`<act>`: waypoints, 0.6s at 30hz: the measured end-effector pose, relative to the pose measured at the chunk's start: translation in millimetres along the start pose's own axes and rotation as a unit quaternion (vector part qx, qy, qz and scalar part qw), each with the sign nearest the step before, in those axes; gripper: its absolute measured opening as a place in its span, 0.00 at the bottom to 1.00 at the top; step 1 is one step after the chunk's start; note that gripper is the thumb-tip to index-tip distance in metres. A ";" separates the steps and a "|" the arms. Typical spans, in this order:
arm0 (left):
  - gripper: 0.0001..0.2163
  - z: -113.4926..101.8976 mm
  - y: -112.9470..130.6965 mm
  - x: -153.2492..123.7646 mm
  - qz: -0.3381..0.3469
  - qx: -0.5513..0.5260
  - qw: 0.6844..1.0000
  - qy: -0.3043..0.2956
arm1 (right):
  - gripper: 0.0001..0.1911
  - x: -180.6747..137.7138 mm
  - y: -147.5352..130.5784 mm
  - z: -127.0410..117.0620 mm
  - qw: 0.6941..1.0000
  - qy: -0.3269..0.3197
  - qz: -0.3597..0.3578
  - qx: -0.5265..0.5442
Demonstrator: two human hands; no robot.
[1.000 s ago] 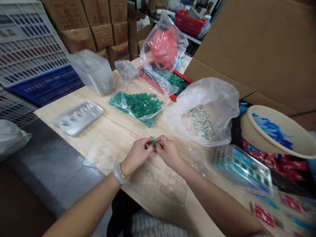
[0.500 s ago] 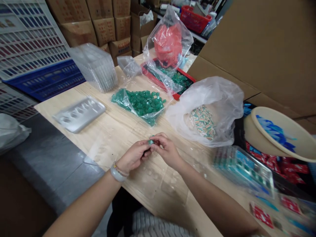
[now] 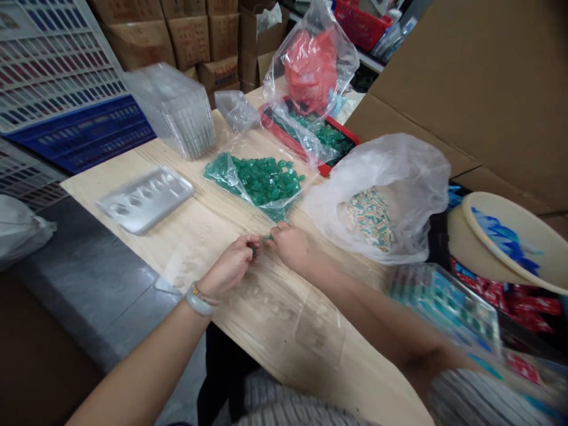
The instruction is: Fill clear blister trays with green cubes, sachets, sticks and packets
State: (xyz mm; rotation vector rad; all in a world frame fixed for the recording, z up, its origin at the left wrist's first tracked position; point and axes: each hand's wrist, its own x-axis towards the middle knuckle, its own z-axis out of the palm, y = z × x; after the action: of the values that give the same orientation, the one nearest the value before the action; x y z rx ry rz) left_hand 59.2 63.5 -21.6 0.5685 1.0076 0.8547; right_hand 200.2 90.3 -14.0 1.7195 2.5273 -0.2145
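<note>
My left hand (image 3: 233,261) is closed above the table, its fingers curled round something dark green, probably a green plastic piece. Close to its right, my right hand (image 3: 289,247) pinches a small green plastic piece (image 3: 269,237) at the fingertips. A narrow gap separates the two hands. Just beyond them, a heap of green plastic pieces (image 3: 273,180) lies in an opened clear bag. Flat clear plastic trays (image 3: 319,325) rest on the wood below my hands, hard to make out against it.
A moulded clear tray (image 3: 148,198) lies at the left, before a stack of clear trays (image 3: 177,112). To the right are a white bag (image 3: 399,160) of small patterned pieces, a cream basin (image 3: 470,236) and filled clear cases (image 3: 448,302). A red-rimmed tray (image 3: 284,136) stands behind.
My hands, together around a green piece before, have drawn apart. The right hand has turned palm down and moved slightly forward; the left has shifted left. The view has tilted slightly.
</note>
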 end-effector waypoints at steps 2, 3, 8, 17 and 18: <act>0.14 -0.4 1.9 -2.0 0.006 0.004 1.000 -0.021 | 0.10 -3.0 0.4 -2.2 1.000 -0.003 0.003 0.010; 0.14 -0.7 2.7 -3.4 0.015 0.008 0.999 -0.028 | 0.10 -6.3 0.7 -4.7 1.000 0.007 0.005 0.019; 0.14 2.4 3.2 -9.7 0.090 0.086 0.992 -0.018 | 0.09 -28.4 -0.2 -16.2 0.969 0.109 -0.014 0.220; 0.11 16.6 6.0 -16.8 0.071 0.081 0.994 0.019 | 0.05 -42.3 2.7 -14.0 0.893 0.065 0.002 0.445; 0.11 17.1 5.3 -16.6 0.075 0.087 0.993 0.020 | 0.05 -44.2 2.8 -18.2 0.909 0.068 -0.014 0.411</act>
State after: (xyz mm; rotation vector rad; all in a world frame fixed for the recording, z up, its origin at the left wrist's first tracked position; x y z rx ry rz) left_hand 68.3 52.2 -1.9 0.7857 1.0926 0.9200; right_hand 219.3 53.6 10.0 1.9569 2.7586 -1.3749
